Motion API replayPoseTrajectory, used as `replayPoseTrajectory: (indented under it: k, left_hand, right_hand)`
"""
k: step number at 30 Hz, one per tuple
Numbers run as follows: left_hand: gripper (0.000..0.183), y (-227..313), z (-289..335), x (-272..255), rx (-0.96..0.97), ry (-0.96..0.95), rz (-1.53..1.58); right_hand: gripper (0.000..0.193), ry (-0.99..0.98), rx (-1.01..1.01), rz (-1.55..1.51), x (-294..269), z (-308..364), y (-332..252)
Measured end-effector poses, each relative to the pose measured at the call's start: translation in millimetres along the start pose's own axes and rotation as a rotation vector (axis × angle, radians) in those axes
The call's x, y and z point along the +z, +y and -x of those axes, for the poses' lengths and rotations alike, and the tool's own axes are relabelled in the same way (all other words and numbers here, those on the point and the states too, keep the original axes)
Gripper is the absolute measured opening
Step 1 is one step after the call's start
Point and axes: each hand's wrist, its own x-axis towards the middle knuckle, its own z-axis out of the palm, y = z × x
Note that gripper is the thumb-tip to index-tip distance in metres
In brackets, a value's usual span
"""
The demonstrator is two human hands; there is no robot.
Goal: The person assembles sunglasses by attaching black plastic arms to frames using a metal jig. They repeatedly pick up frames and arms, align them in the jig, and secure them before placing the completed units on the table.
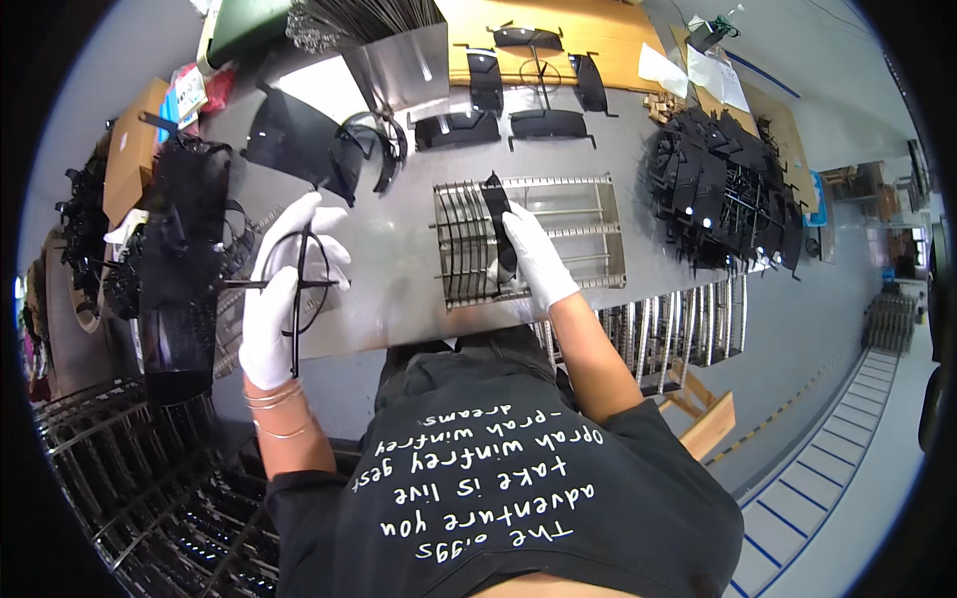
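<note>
My left hand (265, 334), in a white glove, is closed around a black wire ring with crossed rods (297, 344), held upright at the left of the table. One of its rods reaches toward a large black panel (182, 274); I cannot tell whether they are joined. My right hand (538, 261), also white-gloved, has its fingers on a narrow black curved plate (498, 224). That plate stands in an open metal rack (616, 234), beside a row of curved metal slats on the rack's left part. The right thumb is partly hidden.
At the back, several black plates (457, 131) surround another ring frame (539, 74). Black curved panels (297, 132) lie behind my left hand. A big heap of black parts (713, 189) covers the table's right end. More metal racks (688, 324) stand below the front edge.
</note>
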Motion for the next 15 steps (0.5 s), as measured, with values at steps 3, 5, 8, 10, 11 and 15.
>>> replayPoseTrajectory:
  k: [3, 5, 8, 10, 11, 15]
  left_hand:
    - [0.092, 10.7, -2.4, 12.3, -0.077, -0.061, -0.047]
    - [0.087, 17.9, -12.3, 21.0, -0.137, -0.086, -0.017]
    - [0.081, 18.7, -34.6, 29.6, -0.308, -0.228, 0.059]
    - [0.081, 17.9, -42.6, 47.8, -0.465, -0.461, 0.289]
    - [0.082, 17.1, -46.1, 61.3, -0.521, -0.587, 0.425]
    - [0.082, -2.9, -62.2, 77.6, -0.585, -0.639, 0.587]
  right_hand:
    - [0.077, 0.072, -0.096, 0.200, 6.8, 12.3, -1.5]
    - [0.089, 0.107, -0.028, 0.598, 17.0, 25.8, -45.2]
    - [0.107, 0.185, -0.585, 0.912, 11.8, 28.9, -98.0]
    - [0.112, -0.028, -0.608, 0.858, 8.1, 36.4, -148.2]
    - [0.111, -0.015, -0.635, 0.667, 7.4, 40.5, -131.8]
    - [0.107, -0.183, -0.309, -0.254, 5.9, 42.3, -80.6]
